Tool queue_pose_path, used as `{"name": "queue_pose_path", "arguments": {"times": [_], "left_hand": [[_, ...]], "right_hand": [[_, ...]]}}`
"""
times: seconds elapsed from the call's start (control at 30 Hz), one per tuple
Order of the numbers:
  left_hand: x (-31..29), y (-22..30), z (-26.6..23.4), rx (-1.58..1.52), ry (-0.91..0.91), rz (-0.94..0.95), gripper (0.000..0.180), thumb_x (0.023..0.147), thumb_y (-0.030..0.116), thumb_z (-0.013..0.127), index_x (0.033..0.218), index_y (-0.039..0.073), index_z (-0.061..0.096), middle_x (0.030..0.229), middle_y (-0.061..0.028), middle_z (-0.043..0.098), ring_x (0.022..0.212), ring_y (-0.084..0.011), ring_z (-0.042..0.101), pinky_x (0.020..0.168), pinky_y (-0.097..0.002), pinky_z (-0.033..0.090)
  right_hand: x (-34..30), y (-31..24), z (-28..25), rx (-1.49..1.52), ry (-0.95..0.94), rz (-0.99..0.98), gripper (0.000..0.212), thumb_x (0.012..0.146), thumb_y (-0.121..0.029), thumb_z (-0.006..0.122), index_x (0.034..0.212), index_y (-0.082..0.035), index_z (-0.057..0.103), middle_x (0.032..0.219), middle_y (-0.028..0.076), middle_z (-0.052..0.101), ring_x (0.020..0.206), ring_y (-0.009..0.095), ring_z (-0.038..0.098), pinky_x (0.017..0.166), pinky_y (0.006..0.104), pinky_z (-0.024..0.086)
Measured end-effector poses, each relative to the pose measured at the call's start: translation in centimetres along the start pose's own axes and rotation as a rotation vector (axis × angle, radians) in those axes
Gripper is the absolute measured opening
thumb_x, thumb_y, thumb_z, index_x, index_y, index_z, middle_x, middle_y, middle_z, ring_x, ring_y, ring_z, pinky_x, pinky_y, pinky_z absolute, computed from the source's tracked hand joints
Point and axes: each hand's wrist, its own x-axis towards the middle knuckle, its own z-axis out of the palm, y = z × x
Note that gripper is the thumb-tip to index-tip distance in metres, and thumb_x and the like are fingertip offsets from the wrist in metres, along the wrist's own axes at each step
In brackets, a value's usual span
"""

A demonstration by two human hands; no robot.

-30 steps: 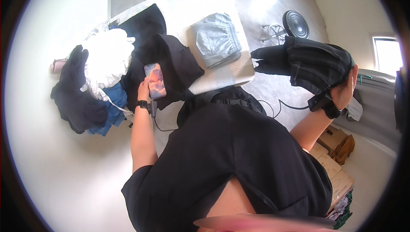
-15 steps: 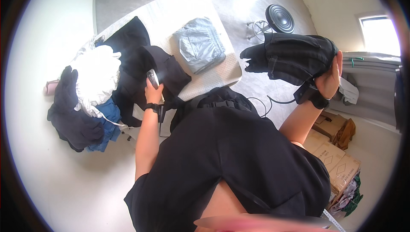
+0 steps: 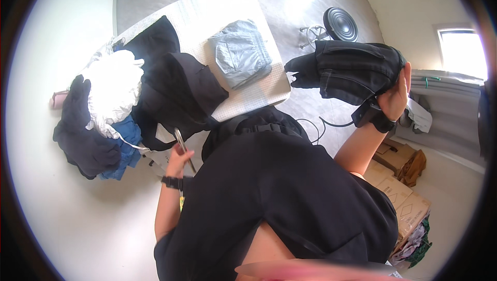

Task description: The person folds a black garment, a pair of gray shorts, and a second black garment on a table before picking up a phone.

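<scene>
My left hand point(image 3: 179, 161) is closed around a smartphone point(image 3: 178, 137), seen nearly edge-on beside my body. On my raised right hand point(image 3: 394, 97) rests a folded black garment with seams and a pocket, like jeans point(image 3: 352, 71); part of the grip is hidden beneath the cloth. Closest to the left hand, a spread black garment point(image 3: 176, 87) lies on the table point(image 3: 217, 4). Pale grey-blue shorts with an elastic waist point(image 3: 240, 53) lie folded to its right.
At the left are heaped a white garment point(image 3: 116, 84), dark clothing point(image 3: 85, 131) and blue denim point(image 3: 123, 149). A round black stool point(image 3: 340, 24) stands beyond the table. Cardboard boxes point(image 3: 404, 198) and a grey-draped shelf point(image 3: 450, 105) are on the right. A black cable point(image 3: 331, 123) hangs near my right wrist.
My left hand has drawn back toward my body with the phone, which is now turned edge-on. The right hand still holds up the black jeans, nearly unmoved.
</scene>
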Motion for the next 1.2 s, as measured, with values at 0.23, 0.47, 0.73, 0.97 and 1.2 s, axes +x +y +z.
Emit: {"name": "queue_pose_path", "arguments": {"times": [0.23, 0.47, 0.73, 0.97, 1.2], "left_hand": [[-4.3, -10.3, -3.1, 0.36, -0.09, -0.341, 0.046, 0.069, 0.02, 0.069, 0.103, -0.004, 0.048, 0.084, -0.0068, 0.057, 0.07, -0.0136, 0.052, 0.063, -0.0256, 0.043], [-6.0, -14.7, -5.4, 0.661, -0.317, -0.211, 0.043, 0.07, 0.021, 0.068, 0.104, 0.0, 0.051, 0.07, -0.0027, 0.05, 0.066, -0.0111, 0.047, 0.061, -0.0233, 0.039], [-3.8, -13.1, -1.7, 0.442, -0.623, -0.077, 0.081, 0.069, 0.017, 0.068, 0.134, 0.007, 0.021, 0.075, -0.0015, 0.047, 0.07, -0.011, 0.045, 0.069, -0.0228, 0.038], [0.0, -13.4, 0.5, 0.752, -0.589, 0.138, 0.086, 0.066, 0.014, 0.065, 0.136, 0.015, 0.015, 0.1, -0.017, 0.053, 0.092, -0.0278, 0.053, 0.082, -0.0332, 0.041], [-4.3, -9.8, -0.4, 1.063, -0.631, -0.293, 0.101, 0.058, 0.012, 0.063, 0.137, 0.026, 0.002, 0.107, -0.0261, 0.045, 0.095, -0.0397, 0.051, 0.082, -0.0423, 0.042]], "right_hand": [[1.4, 0.9, 1.3, 0.014, -0.057, 0.034, 0.03, 0.085, -0.004, 0.045, 0.115, 0.003, 0.047, 0.103, 0.016, 0.056, 0.093, 0.023, 0.055, 0.084, 0.0344, 0.044], [2.7, 1.3, 1.5, -0.052, -0.178, 0.089, 0.032, 0.087, -0.007, 0.042, 0.118, 0.0, 0.043, 0.109, 0.016, 0.053, 0.099, 0.025, 0.052, 0.086, 0.0378, 0.042], [3.0, 2.1, 3.0, -0.135, -0.252, 0.107, 0.033, 0.088, -0.01, 0.042, 0.12, -0.003, 0.041, 0.111, 0.015, 0.052, 0.1, 0.026, 0.051, 0.088, 0.04, 0.04], [2.7, 2.7, 4.4, -0.159, -0.337, 0.158, 0.033, 0.087, -0.01, 0.043, 0.12, -0.002, 0.041, 0.112, 0.014, 0.051, 0.102, 0.025, 0.049, 0.09, 0.0383, 0.038], [6.6, 1.0, 2.4, -0.369, -0.333, 0.11, 0.038, 0.088, -0.012, 0.042, 0.126, -0.011, 0.038, 0.123, 0.011, 0.044, 0.112, 0.027, 0.043, 0.095, 0.044, 0.033]]}}
